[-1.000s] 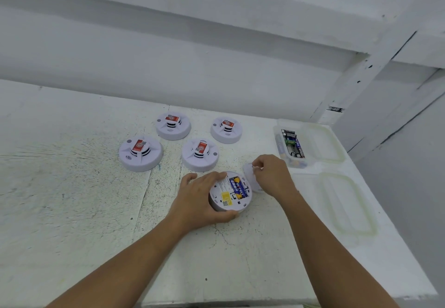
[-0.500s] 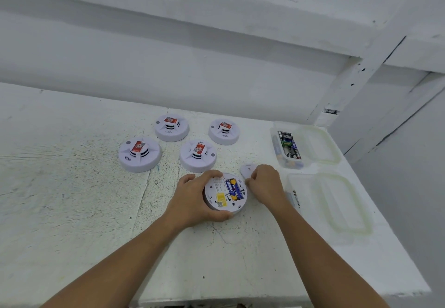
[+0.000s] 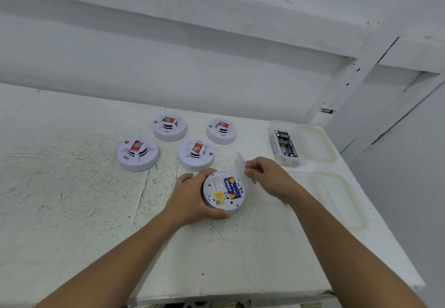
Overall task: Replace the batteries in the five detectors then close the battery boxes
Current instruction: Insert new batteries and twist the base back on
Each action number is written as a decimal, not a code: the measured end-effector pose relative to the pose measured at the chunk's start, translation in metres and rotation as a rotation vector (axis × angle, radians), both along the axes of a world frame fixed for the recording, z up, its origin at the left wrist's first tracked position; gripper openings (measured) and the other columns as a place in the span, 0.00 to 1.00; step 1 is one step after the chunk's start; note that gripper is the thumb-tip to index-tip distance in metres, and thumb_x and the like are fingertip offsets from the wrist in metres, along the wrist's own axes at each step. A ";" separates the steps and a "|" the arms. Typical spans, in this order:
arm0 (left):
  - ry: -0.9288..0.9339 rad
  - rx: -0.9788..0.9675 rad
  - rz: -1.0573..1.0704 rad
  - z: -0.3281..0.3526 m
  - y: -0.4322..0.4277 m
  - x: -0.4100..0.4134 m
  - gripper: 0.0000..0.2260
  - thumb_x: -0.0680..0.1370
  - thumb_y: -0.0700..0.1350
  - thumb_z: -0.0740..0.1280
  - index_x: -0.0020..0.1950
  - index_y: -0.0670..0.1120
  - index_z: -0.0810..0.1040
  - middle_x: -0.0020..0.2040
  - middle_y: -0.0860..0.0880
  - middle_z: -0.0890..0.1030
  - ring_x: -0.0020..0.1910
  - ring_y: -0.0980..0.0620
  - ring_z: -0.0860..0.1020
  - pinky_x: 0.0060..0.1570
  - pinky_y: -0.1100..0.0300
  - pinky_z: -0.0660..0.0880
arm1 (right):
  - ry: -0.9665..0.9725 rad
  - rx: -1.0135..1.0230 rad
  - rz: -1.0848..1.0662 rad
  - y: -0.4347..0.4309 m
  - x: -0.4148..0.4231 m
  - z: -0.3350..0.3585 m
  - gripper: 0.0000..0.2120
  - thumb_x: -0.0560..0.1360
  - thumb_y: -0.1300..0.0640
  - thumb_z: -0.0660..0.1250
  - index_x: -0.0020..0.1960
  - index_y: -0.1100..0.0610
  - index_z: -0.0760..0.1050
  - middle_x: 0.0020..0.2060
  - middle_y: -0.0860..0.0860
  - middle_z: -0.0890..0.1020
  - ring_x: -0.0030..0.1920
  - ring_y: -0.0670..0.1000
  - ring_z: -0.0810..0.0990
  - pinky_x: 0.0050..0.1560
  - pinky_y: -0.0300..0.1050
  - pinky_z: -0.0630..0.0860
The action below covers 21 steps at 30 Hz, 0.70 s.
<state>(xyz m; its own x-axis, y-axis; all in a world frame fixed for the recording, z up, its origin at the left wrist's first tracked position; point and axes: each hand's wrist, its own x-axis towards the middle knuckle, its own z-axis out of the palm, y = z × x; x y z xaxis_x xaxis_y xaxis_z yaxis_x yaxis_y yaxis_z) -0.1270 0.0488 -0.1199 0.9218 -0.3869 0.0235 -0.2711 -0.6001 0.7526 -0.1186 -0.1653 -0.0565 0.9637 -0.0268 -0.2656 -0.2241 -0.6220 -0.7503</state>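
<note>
White table (image 3: 72, 211) bears four detectors (image 3: 196, 154) behind the upturned detector (image 3: 222, 192) the left hand (image 3: 190, 199) grips; right hand (image 3: 267, 177) pinches its cover (image 3: 240, 159).

Person, partial view: left hand (image 3: 190, 199) and right hand (image 3: 267, 177), each continuous with its forearm, the left forearm (image 3: 115, 262) and right forearm (image 3: 342, 250), both cut off by the lower edge of view. Arms bare along their whole visible length, wrists and fingers likewise bare. Build slender, forearms tapering evenly toward the wrists; nail detail too small to tell.

cover (image 3: 240, 160): motion-blurred | detector (image 3: 216, 187): print too small to read | forearms (image 3: 125, 257): cropped at bottom edge
</note>
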 end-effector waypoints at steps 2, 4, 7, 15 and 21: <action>0.008 -0.008 0.000 0.003 0.000 0.000 0.41 0.55 0.66 0.77 0.64 0.62 0.64 0.51 0.73 0.68 0.58 0.63 0.66 0.64 0.63 0.55 | -0.007 -0.033 0.135 0.002 -0.004 0.006 0.01 0.78 0.56 0.64 0.50 0.52 0.73 0.59 0.47 0.76 0.57 0.48 0.76 0.57 0.46 0.74; 0.013 -0.017 0.006 0.007 -0.001 -0.002 0.39 0.57 0.61 0.80 0.62 0.63 0.63 0.50 0.73 0.66 0.53 0.72 0.63 0.61 0.65 0.54 | -0.027 -0.112 0.276 0.006 -0.009 0.011 0.02 0.77 0.57 0.65 0.49 0.52 0.73 0.64 0.46 0.73 0.60 0.48 0.74 0.61 0.47 0.73; 0.044 -0.038 0.018 0.008 0.000 -0.003 0.41 0.56 0.58 0.81 0.64 0.61 0.64 0.51 0.73 0.66 0.54 0.64 0.61 0.60 0.64 0.56 | -0.090 -0.294 0.477 0.014 -0.016 0.017 0.04 0.77 0.60 0.64 0.51 0.54 0.71 0.66 0.47 0.71 0.61 0.46 0.70 0.58 0.39 0.68; 0.046 -0.033 -0.002 0.006 0.004 0.001 0.46 0.51 0.61 0.81 0.66 0.60 0.65 0.53 0.73 0.66 0.60 0.56 0.64 0.61 0.60 0.62 | -0.101 -0.469 0.709 0.029 -0.017 0.015 0.06 0.78 0.63 0.62 0.49 0.54 0.65 0.67 0.48 0.69 0.61 0.51 0.70 0.59 0.46 0.69; 0.091 -0.039 -0.006 0.004 0.005 0.003 0.47 0.49 0.62 0.80 0.64 0.63 0.65 0.55 0.72 0.67 0.63 0.55 0.64 0.60 0.59 0.64 | -0.140 -0.479 0.714 0.030 -0.015 0.017 0.06 0.76 0.63 0.64 0.53 0.59 0.72 0.70 0.48 0.70 0.66 0.50 0.69 0.61 0.42 0.68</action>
